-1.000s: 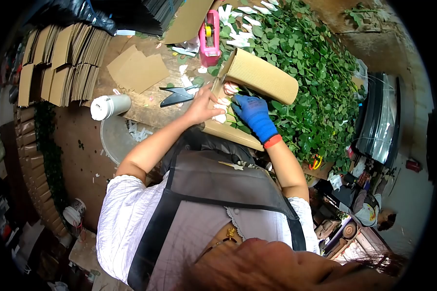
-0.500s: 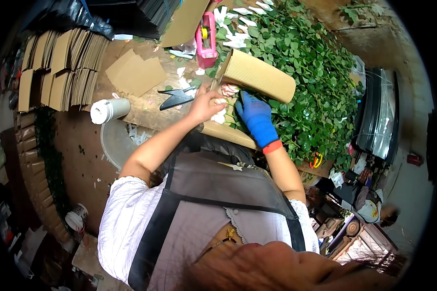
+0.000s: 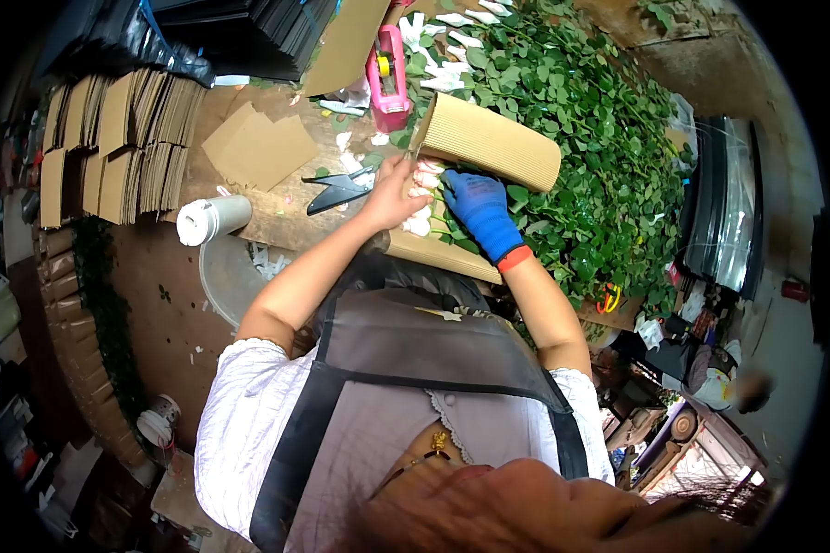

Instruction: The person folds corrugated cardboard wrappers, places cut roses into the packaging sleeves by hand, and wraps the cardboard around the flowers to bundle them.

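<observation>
Pale pink and white roses (image 3: 421, 219) lie with their heads in a column on a sheet of corrugated cardboard (image 3: 443, 254). The sheet's far part (image 3: 491, 141) curls up and over. My bare left hand (image 3: 393, 194) is closed around the rose heads, its fingertips by the cardboard's left edge. In a blue glove with a red cuff, my right hand (image 3: 480, 207) is closed on the stems just right of the heads. Its fingertips are partly hidden. Black-handled scissors (image 3: 338, 191) lie left of my left hand.
Leafy rose stems (image 3: 590, 157) cover the table's right side. A pink tape dispenser (image 3: 390, 83) stands at the back. Flat cardboard pieces (image 3: 260, 147), a white roll (image 3: 214, 219) and stacked cardboard sleeves (image 3: 120, 138) are leftward. Orange-handled scissors (image 3: 609, 298) lie right.
My right hand has shifted slightly and its fingers have drawn in nearer the rose heads. My left hand stays by the cardboard's edge. The view has tilted a little.
</observation>
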